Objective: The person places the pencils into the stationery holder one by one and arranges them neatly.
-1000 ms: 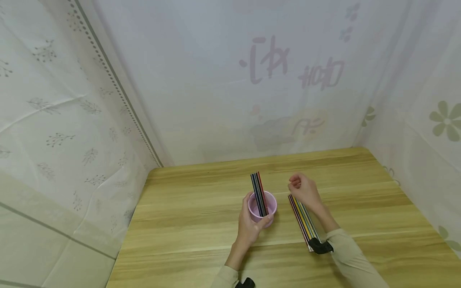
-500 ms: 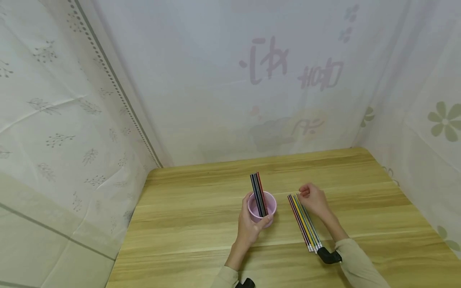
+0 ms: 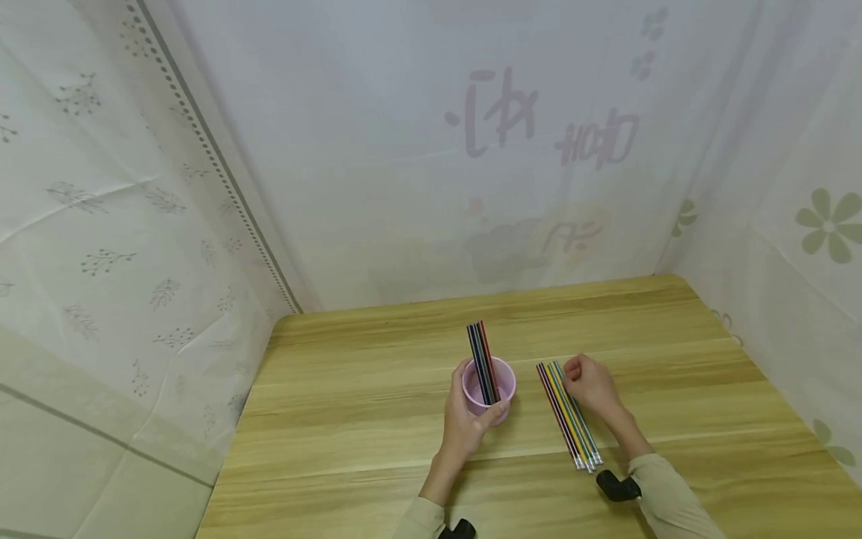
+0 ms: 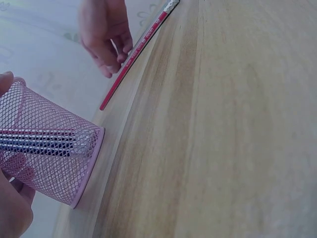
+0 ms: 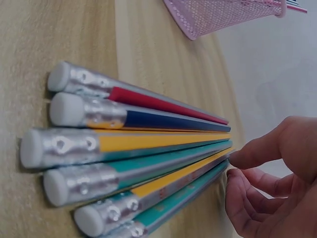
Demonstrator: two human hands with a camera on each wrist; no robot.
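My left hand (image 3: 465, 427) grips a pink mesh pen cup (image 3: 508, 378), fingers around one side and thumb at the near side. In the left wrist view the cup (image 4: 54, 163) tilts over the tabletop, and several dark and red pencils (image 3: 483, 359) lean together inside it. To its right, several red, blue, yellow and teal pencils (image 5: 163, 141) lie side by side on the table, their white erasers toward me. My right hand (image 3: 592, 382) is at their far ends, fingers loosely bent. In the right wrist view the thumb and fingertips (image 5: 237, 159) are right at the rightmost pencil ends.
A wood-grain table (image 3: 337, 419) carries everything. Pale printed cloth (image 3: 377, 187) hangs behind it and on both sides. Black wrist-camera mounts (image 3: 617, 486) sit at both wrists, the right one just beyond the erasers.
My right hand has moved right and slightly toward me, from above the row's far ends to its right edge, uncovering more pencils. My left hand and the cup have stayed nearly still.
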